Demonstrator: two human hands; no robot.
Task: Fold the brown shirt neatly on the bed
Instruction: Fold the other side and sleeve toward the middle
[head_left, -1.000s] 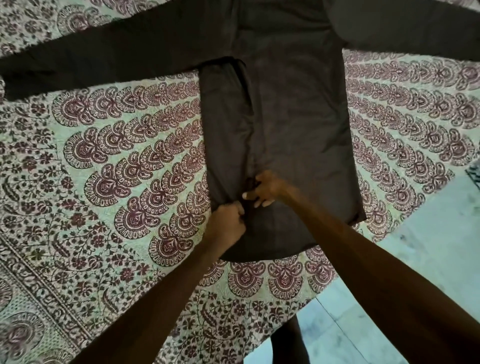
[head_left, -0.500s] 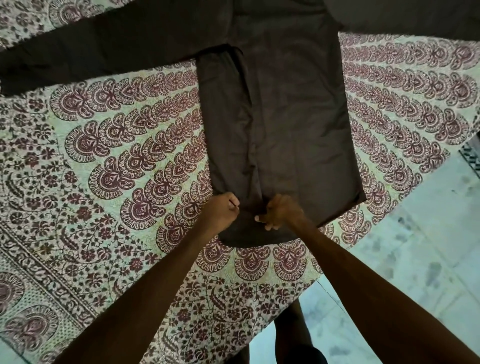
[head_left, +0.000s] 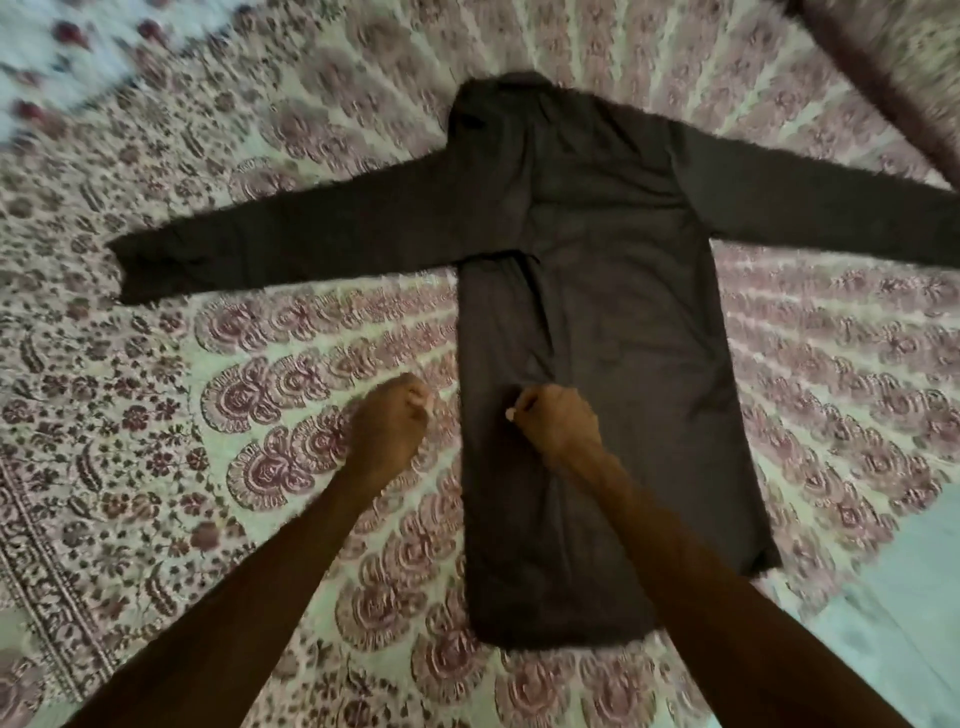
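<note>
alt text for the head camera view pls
A brown shirt lies flat on a patterned bedspread, both sleeves spread wide. The right hand is curled over its lower body; the left hand is curled over the bedspread just beside the shirt's edge.

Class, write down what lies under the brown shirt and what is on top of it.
The brown shirt lies on the patterned bedsheet, which is hidden beneath it. On top: the right hand, curled; grip unclear.

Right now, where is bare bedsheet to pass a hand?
Bare bedsheet lies left of the brown shirt below its left sleeve, and right of it below the right sleeve. Crowded around the left hand and right hand.
</note>
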